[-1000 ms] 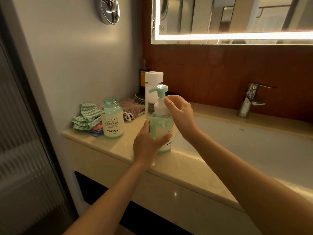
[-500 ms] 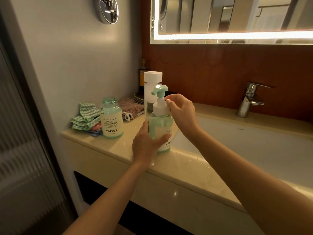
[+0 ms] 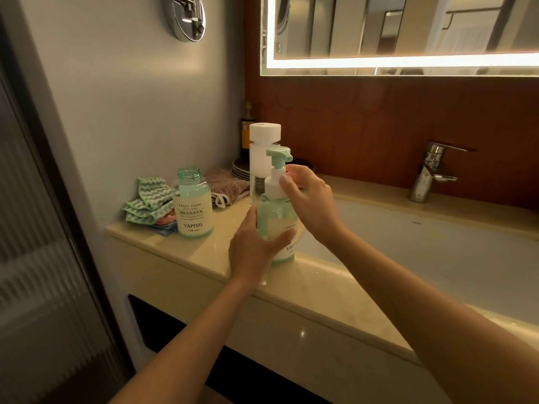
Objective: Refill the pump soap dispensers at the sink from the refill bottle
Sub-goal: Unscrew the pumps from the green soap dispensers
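- Looking down from the head view, we see our left hand point(image 3: 256, 249) wrapped round the body of the green pump dispenser point(image 3: 274, 215), which stands on the surface point(image 3: 210, 253) at the edge of the sink point(image 3: 437, 258).
- Our right hand point(image 3: 310, 199) pinches the dispenser's white collar point(image 3: 271, 191), just above the left grip.
- Left of both grips an uncapped green bottle point(image 3: 194, 205) stands; a white-capped bottle point(image 3: 264, 150) rises just behind them.

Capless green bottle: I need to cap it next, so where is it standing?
In the head view, the capless green bottle stands on the counter near its left end, beside the folded cloths and left of the pump dispenser.
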`<act>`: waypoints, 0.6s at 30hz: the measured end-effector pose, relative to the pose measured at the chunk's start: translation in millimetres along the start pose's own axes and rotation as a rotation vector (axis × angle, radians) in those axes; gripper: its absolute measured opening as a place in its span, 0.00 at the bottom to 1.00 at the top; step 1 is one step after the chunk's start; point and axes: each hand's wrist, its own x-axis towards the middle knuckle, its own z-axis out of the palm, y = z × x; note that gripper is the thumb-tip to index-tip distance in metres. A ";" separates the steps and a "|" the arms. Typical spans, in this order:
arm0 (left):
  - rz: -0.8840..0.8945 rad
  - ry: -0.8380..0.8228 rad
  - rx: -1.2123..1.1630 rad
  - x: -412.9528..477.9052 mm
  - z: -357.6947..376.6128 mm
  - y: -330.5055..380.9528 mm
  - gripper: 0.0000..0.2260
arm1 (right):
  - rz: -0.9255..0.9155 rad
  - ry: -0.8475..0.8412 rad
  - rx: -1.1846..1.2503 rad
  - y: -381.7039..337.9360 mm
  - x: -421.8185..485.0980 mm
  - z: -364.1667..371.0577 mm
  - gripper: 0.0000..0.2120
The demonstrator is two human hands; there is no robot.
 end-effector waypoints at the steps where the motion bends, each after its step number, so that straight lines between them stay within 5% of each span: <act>1: -0.004 -0.005 -0.001 0.2 -0.1 0.2 0.34 | -0.008 -0.004 -0.027 1.1 0.2 2.3 0.20; 18: 0.006 -0.015 -0.005 -0.6 -1.6 1.6 0.36 | 0.036 0.017 -0.016 -1.3 3.1 6.8 0.23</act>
